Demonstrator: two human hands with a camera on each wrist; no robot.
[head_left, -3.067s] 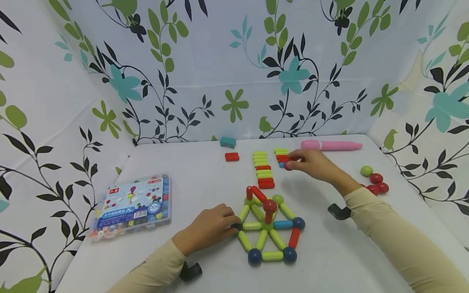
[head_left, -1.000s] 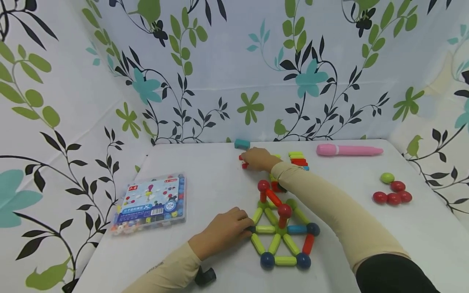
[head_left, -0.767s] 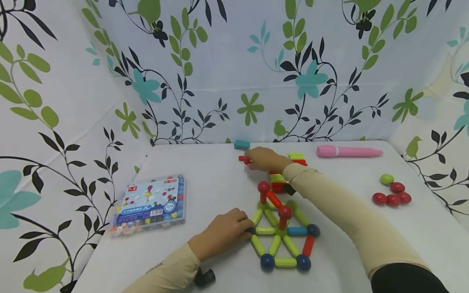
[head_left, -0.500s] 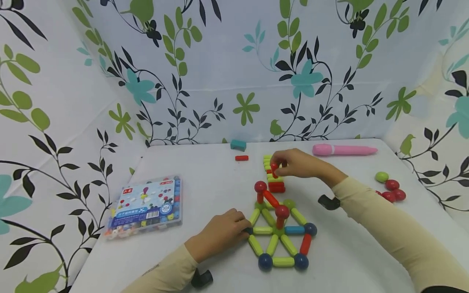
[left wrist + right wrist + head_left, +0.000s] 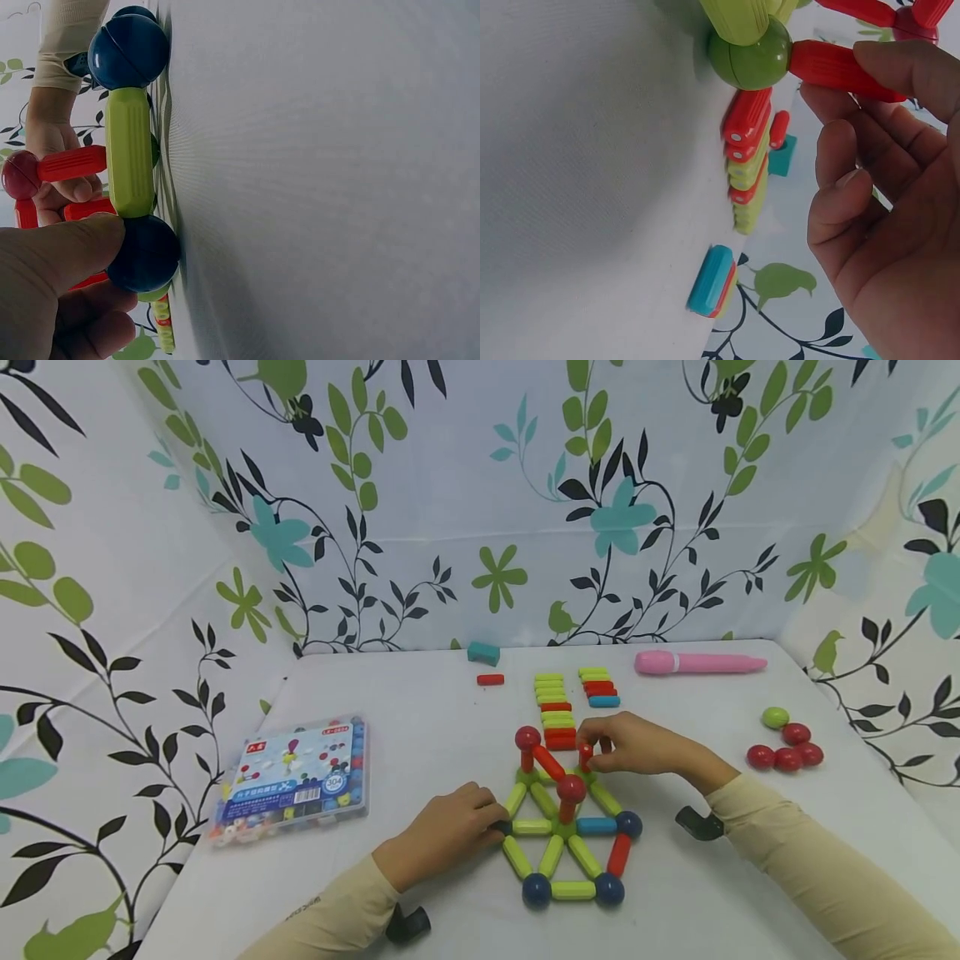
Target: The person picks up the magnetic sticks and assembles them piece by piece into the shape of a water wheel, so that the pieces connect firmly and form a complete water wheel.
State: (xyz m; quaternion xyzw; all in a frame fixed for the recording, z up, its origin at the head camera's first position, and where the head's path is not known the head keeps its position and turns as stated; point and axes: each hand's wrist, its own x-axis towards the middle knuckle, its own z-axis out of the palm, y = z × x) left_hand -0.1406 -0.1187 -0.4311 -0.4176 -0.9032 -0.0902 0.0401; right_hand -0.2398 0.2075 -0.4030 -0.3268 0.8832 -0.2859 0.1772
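A flat hexagonal frame (image 5: 573, 890) of yellow-green, red and blue magnetic rods and balls lies on the table. My right hand (image 5: 633, 745) pinches a red magnetic rod (image 5: 829, 66) between thumb and fingers. The rod stands upright with its lower end against the green ball (image 5: 754, 60) at the frame's back right corner. At the left corner, thumb and fingers of my left hand (image 5: 444, 831) pinch a dark blue ball (image 5: 146, 255). Two more red rods rise from the frame, each topped by a red ball, with a slanting red rod (image 5: 550, 763) between them.
Behind the frame lie two rows of rods, one long (image 5: 551, 697) and one short (image 5: 600, 687). A lone red rod (image 5: 491, 679), a teal block (image 5: 483, 652) and a pink pen-shaped object (image 5: 701, 662) lie farther back. Loose balls (image 5: 787, 759) sit right; a boxed set (image 5: 292, 778) lies left.
A red ball now tops the back left upright rod. My right hand has taken one red rod from the rear pair and brought it to the back right green ball. My left hand stays put.
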